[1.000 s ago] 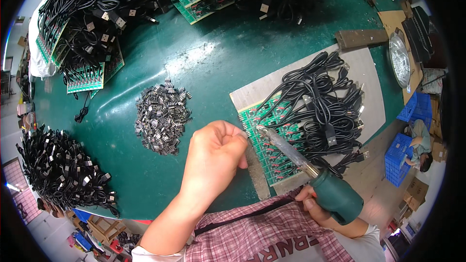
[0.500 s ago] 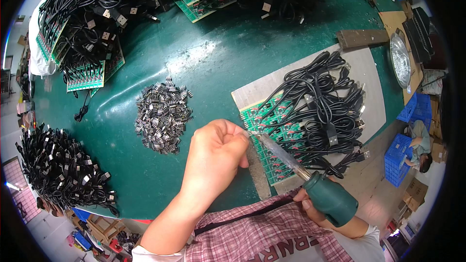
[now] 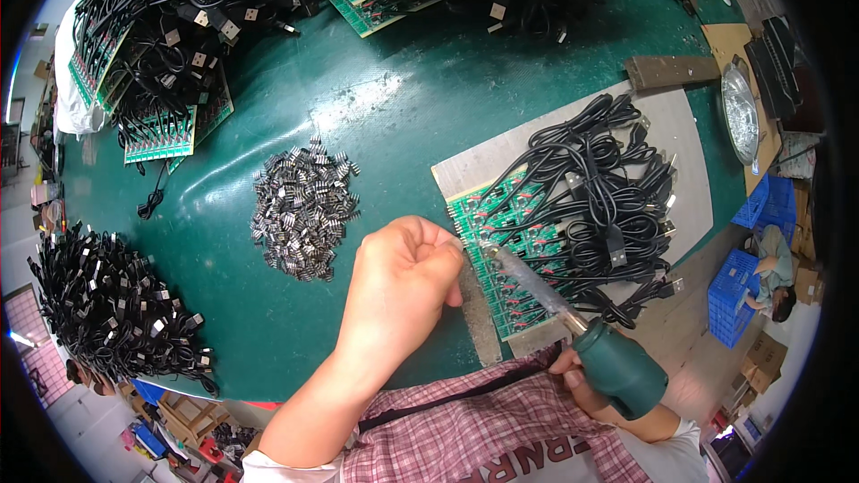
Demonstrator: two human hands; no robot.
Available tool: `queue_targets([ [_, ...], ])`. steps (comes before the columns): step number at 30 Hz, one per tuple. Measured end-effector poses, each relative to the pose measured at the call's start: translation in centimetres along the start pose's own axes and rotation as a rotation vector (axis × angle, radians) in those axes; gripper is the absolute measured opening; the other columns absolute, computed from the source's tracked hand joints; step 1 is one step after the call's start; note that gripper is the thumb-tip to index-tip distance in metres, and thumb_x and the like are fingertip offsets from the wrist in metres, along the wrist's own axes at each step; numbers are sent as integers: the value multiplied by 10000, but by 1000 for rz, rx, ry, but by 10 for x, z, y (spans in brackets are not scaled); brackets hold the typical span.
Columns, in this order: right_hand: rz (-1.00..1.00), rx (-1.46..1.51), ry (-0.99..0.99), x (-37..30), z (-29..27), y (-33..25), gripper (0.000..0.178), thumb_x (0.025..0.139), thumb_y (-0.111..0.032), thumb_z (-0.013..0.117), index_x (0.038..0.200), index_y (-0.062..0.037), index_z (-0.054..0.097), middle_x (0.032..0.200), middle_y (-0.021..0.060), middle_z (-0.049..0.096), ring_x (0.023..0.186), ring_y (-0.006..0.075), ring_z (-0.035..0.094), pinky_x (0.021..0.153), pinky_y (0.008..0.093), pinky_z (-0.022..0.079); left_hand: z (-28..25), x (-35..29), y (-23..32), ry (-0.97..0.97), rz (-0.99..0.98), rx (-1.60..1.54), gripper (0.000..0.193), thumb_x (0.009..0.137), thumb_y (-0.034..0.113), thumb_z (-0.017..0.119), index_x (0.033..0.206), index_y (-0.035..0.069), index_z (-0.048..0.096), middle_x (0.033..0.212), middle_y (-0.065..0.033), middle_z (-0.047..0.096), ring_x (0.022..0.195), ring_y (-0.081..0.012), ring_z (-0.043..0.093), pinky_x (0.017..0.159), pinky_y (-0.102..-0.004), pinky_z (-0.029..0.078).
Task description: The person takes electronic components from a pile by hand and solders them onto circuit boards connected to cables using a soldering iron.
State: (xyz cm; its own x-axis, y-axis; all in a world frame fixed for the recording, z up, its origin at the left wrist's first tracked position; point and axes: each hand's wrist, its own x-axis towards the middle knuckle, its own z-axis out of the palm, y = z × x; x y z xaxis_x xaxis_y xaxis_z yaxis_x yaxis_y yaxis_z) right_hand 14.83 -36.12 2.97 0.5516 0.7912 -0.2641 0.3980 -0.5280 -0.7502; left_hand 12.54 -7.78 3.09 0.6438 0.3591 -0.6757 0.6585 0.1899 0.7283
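My left hand [image 3: 403, 277] is closed in a pinch at the left edge of a green circuit board panel [image 3: 501, 304]. Whatever sits between its fingertips is too small to make out. From the lower right, my right hand [image 3: 586, 385] grips a soldering iron [image 3: 622, 368] by its thick green handle. The iron's tip rests over the board, just right of my left fingertips; contact cannot be told. Black USB cables [image 3: 608, 188] run from the panel to the right, over a light grey sheet [image 3: 488, 156]. Small multi-pin metal connectors [image 3: 304, 215] lie heaped left of my hand.
Cable bundles [image 3: 112, 309] pile up at the left. More panels with cables [image 3: 161, 139] fill the far left and far middle of the green table. A dark bar [image 3: 671, 72] and a metal dish [image 3: 739, 112] lie at the right. Another person [image 3: 774, 273] sits beyond blue crates [image 3: 732, 295].
The soldering iron has shifted slightly right and down, its tip drawing away from my left fingertips. My left hand stays nearly in place, still pinched. The whole view has shifted a little.
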Motion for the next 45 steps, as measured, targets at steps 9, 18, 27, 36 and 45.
queue_targets([
  [9, 159, 219, 18, 2, 3, -12, 215, 748, -97, 676, 963, -109, 673, 837, -39, 715, 704, 141, 638, 631, 272, 499, -1, 0, -2, -11, 7, -32, 138, 894, 118, 600, 808, 10, 595, 546, -7, 562, 435, -50, 440, 410, -203, 335],
  [18, 97, 201, 58, 9, 0, -13, 175, 776, -107, 667, 951, -96, 661, 817, -15, 720, 681, 141, 663, 642, 268, 511, -17, -17, -6, 256, 276, 51, 128, 927, 108, 578, 951, -13, 613, 650, -7, 594, 524, -55, 513, 467, -189, 375],
  [27, 85, 419, 175, 11, 7, -16, 201, 795, -79, 654, 992, -47, 644, 793, 51, 698, 691, 168, 677, 645, 295, 542, -51, -12, -19, 542, 825, 1047, 173, 747, -37, 675, 909, 17, 649, 838, -96, 567, 768, -262, 548, 653, -349, 455],
  [36, 231, 453, 160, 11, 2, -28, 66, 802, -83, 640, 851, -44, 664, 775, 50, 681, 657, 174, 630, 629, 318, 512, -71, -14, -20, 580, 788, 765, 125, 783, -79, 623, 889, -14, 628, 820, -113, 577, 735, -235, 566, 657, -307, 455],
  [45, 255, 430, 117, 8, 7, -26, 163, 801, -92, 668, 956, -47, 646, 803, 38, 690, 687, 175, 649, 664, 313, 526, -68, -4, -20, 477, 1022, 1325, 256, 678, 79, 627, 922, 21, 676, 837, -61, 551, 767, -232, 531, 627, -327, 464],
])
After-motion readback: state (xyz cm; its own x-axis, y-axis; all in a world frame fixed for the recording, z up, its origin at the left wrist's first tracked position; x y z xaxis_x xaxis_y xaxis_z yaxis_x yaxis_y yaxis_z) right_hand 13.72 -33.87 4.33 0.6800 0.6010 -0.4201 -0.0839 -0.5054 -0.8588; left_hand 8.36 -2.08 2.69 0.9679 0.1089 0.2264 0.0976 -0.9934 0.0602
